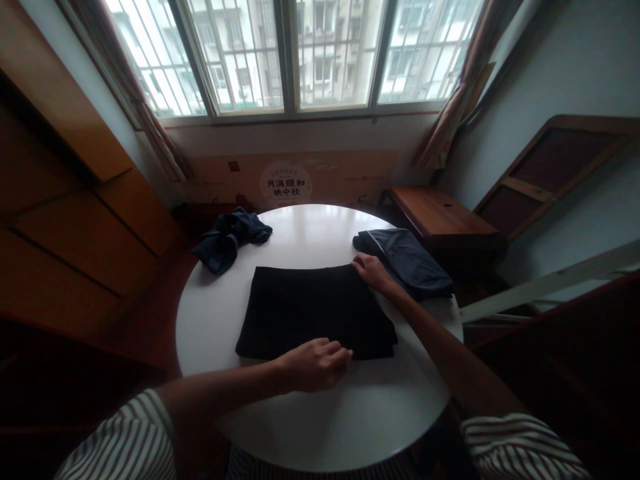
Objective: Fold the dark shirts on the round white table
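Note:
A black garment [310, 310], folded into a flat, roughly rectangular shape, lies on the white round table [320, 427]. Its exact kind does not show. At its near edge, right of the middle, my left hand [317, 365] is closed, the fingers curled and pinching at the cloth. My right hand [373, 272] grips the far right corner, fingers bent over the edge. Just beyond the right hand lies a folded dark blue-grey garment [407, 260]. A crumpled navy garment [233, 237] rests at the table's far left, partly over the rim.
Beyond the table, a long printed box or panel [345, 177] stands below the barred window [325, 60]. A low wooden table [445, 213] is at the back right, near a leaning wood frame [550, 167]. Wooden cabinets [75, 247] line the left side.

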### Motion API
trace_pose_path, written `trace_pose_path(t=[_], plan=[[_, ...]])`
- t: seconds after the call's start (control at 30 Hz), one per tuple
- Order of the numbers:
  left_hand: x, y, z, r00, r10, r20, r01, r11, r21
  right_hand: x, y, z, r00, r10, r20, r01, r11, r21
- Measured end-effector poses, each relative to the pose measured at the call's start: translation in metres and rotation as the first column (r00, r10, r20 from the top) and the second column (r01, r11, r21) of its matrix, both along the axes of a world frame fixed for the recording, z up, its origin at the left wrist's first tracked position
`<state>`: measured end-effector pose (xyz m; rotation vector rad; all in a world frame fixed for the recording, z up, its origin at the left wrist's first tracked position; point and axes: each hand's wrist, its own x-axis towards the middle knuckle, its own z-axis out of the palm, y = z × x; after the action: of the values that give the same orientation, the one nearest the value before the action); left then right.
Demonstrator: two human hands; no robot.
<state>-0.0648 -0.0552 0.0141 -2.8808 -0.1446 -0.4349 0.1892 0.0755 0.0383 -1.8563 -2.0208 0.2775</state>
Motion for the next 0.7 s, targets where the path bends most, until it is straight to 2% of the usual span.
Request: trace_pose_path(t=[0.1,0.23,0.33,0.47,0.63,0.7], plan=[[0.012,-0.003,0.007,0.998,0.06,0.021,-0.059,0.998,-0.025,-0.002,0.001,0.003,1.0,-0.01,0.017,0.01,1.0,-0.013],[0.041,0.001,0.014,0.983,0.181,0.036,-0.178,0.981,-0.074,-0.006,0.003,0.01,0.999,-0.01,0.053,0.011,1.0,-0.029],[0.058,0.004,0.01,0.991,0.126,-0.055,-0.129,0.989,-0.067,-0.007,0.004,0.012,0.996,-0.009,0.085,0.012,0.999,-0.041],[0.067,0.002,0.002,1.0,0.03,-0.006,-0.03,0.999,-0.043,-0.005,0.004,0.01,0.991,-0.015,0.134,0.021,0.999,-0.041],[0.067,-0.004,0.0,0.996,0.079,0.048,-0.075,0.995,-0.071,-0.017,-0.008,0.015,0.976,-0.007,0.216,0.009,1.0,-0.006],[0.065,-0.006,0.0,0.993,0.091,0.077,-0.081,0.989,-0.126,-0.034,-0.02,0.017,0.971,0.078,0.228,-0.083,0.996,0.014]])
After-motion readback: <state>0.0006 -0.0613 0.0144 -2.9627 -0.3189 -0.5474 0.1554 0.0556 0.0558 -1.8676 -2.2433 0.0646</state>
